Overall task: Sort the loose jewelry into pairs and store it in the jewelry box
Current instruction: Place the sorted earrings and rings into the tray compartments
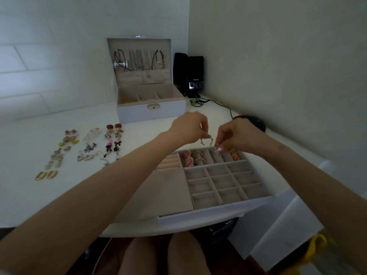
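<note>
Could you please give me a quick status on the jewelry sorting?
Left grip pinches silver earring; right grip pinches small silver piece. Both above tray top row. Loose pairs lie on table; nothing blocking.

White table, off-white walls. Jewelry box is white outside with beige-pink lining and a gold clasp. Tray has a white rim and taupe velvet cells; in it sit pink-red earrings, gold hoops and an orange-yellow piece. On the table: pink star studs, yellow-green pieces, dark red oval studs, black-and-pink dangles, silver heart earrings and gold oval earrings. Silver piece above the tray. Black speakers, black mouse, green plug, yellow item at lower right.
</note>
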`<state>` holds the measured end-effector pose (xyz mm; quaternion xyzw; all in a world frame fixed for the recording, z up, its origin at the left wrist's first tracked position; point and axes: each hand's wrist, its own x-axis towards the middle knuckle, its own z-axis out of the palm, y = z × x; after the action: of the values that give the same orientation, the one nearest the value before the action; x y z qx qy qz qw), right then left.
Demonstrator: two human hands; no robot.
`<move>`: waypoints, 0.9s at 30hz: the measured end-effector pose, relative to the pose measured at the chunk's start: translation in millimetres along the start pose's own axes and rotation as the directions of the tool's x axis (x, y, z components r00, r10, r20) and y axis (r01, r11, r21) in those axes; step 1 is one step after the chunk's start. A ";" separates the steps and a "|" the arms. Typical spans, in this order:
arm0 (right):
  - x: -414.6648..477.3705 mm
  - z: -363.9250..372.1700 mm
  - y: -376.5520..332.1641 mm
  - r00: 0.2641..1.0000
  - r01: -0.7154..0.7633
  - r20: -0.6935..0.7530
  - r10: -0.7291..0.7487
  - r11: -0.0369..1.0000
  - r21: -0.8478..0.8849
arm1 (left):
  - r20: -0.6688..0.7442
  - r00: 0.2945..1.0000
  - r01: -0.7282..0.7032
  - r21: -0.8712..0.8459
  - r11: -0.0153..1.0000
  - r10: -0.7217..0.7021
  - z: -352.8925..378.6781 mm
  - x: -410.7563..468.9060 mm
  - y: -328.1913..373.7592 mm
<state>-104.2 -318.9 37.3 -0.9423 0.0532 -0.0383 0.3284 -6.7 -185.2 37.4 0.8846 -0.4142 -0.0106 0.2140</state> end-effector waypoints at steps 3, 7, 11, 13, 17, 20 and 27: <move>-2.5 8.0 5.0 0.999 0.025 -0.044 -0.025 1.000 0.010 | 0.060 0.998 -0.001 0.069 0.998 -0.003 8.2 2.9 1.9; -3.2 20.9 6.1 0.996 0.062 -0.056 -0.064 0.997 -0.034 | 0.096 0.995 -0.024 0.105 0.994 0.014 13.5 1.6 0.9; -2.5 26.3 5.5 0.995 0.081 -0.045 -0.084 0.994 -0.072 | 0.118 0.993 -0.030 0.119 0.992 0.016 14.6 0.5 3.6; -2.7 25.9 5.7 0.996 0.083 -0.037 -0.086 0.993 -0.078 | 0.122 0.993 -0.028 0.130 0.991 0.012 15.6 0.5 4.4; -2.7 25.4 7.0 0.995 0.084 -0.041 -0.087 0.994 -0.069 | 0.104 0.995 -0.024 0.146 0.989 0.009 17.0 -0.5 4.6; -2.8 25.0 8.3 0.994 0.090 -0.055 -0.094 0.993 -0.071 | 0.081 0.996 -0.048 0.160 0.986 0.036 18.1 -2.7 5.6; 4.2 18.1 15.7 0.991 0.018 -0.132 -0.027 0.997 -0.069 | 0.075 0.996 -0.054 0.176 0.983 0.042 16.8 -6.5 5.9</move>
<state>-99.3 -320.5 13.6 -0.9488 0.0656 -0.1029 0.2914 -18.6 -189.9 23.4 0.8890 -0.4421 0.0004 0.1196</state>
